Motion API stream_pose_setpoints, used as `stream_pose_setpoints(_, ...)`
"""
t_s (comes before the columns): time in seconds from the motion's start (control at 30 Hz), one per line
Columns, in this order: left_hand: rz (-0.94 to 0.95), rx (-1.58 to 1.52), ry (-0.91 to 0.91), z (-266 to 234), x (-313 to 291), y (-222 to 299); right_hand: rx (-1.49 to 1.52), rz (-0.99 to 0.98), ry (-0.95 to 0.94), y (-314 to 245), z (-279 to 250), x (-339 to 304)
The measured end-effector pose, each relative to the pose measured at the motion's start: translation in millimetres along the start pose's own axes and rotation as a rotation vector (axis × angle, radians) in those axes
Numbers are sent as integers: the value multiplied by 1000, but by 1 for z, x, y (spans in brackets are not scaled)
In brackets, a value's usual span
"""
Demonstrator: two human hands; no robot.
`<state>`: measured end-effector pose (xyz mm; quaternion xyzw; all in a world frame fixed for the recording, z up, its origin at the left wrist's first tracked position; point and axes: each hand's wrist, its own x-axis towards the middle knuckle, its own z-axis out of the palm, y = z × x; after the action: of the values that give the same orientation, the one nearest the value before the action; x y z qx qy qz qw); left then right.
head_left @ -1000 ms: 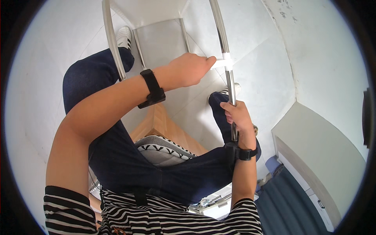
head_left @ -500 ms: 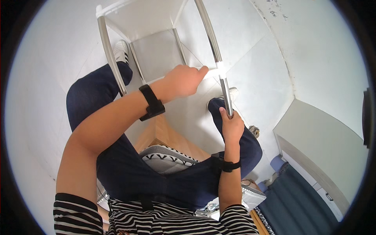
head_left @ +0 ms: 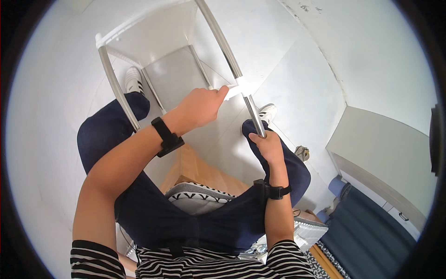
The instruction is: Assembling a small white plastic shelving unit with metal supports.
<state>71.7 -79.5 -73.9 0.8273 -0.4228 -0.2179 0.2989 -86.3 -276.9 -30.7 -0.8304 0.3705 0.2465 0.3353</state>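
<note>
A rack frame of shiny metal tubes [head_left: 222,42] with white plastic joints and a white panel [head_left: 155,35] stands tilted between my legs. My left hand [head_left: 197,109] is closed around its near white crossbar [head_left: 233,91], with the thumb toward the white corner joint [head_left: 243,87]. My fingers hide the middle of that bar. Below the joint, my right hand [head_left: 272,148] is wrapped round the lower end of the right metal tube [head_left: 253,111]. The left metal tube [head_left: 116,86] runs down behind my left forearm.
Beneath me is a seat with a wooden edge [head_left: 204,169] and a patterned cushion [head_left: 200,197]. A pale cabinet [head_left: 381,149] stands against the wall on the right. Dark blue ribbed fabric [head_left: 367,232] lies below it. My shoes [head_left: 134,80] rest on the pale tiled floor.
The frame has shifted left and its top has moved slightly down. My left hand has moved left with the crossbar. My right hand has kept its hold on the tube and moved slightly.
</note>
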Motion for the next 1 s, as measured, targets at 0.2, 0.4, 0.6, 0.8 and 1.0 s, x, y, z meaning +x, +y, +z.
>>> stream_pose_setpoints(0.2, -24, -9, -22, -1, 5, 3, -15, -327, 332, 0, -2, -22)
stream_pose_setpoints(0.4, -15, -47, 97, 4, 21, 0, 119, -253, 506, 17, -50, -119)
stream_pose_setpoints(0.6, 21, -420, -129, -26, 12, -11, 177, 113, 744, 179, -78, -221)
stream_pose_setpoints(0.8, -127, 206, -268, -81, -49, -13, -292, 613, 717, 495, -30, -359)
stream_pose_setpoints(1.0, -284, 128, -465, -103, -109, 35, 334, 1131, 552, 618, 43, -484)
